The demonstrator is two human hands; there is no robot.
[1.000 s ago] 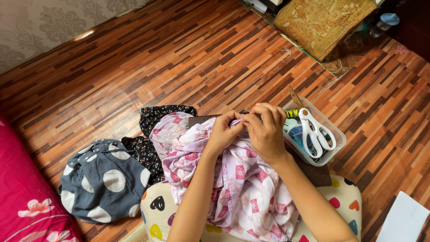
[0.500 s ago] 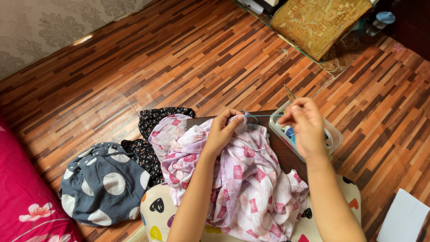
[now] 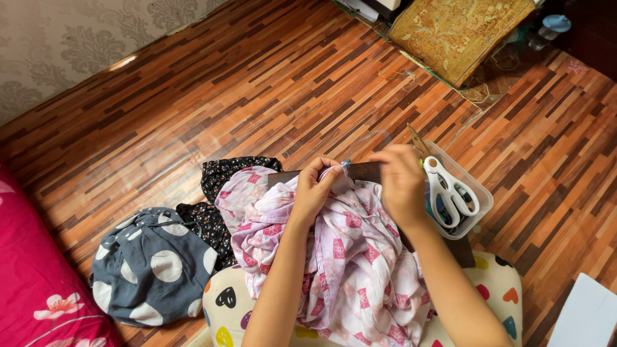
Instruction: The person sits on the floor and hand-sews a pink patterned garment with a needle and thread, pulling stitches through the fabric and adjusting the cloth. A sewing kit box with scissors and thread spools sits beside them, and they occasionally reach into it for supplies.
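A pink and white printed garment is bunched on my lap. My left hand pinches its upper edge. My right hand is just to the right of that spot, fingers pinched together on a pale blue thread that loops up from the cloth. I cannot make out a needle. A dark brown board lies under the garment's top edge.
A clear plastic box with white-handled scissors sits right of my right hand. A grey spotted garment and black floral cloth lie on the left. A heart-print cushion, pink bedding, a golden mat and white paper surround me.
My right hand pulled the thread out to the right over the box, then came back toward the fabric edge. The thread now loops slack above. My left hand stayed on the garment.
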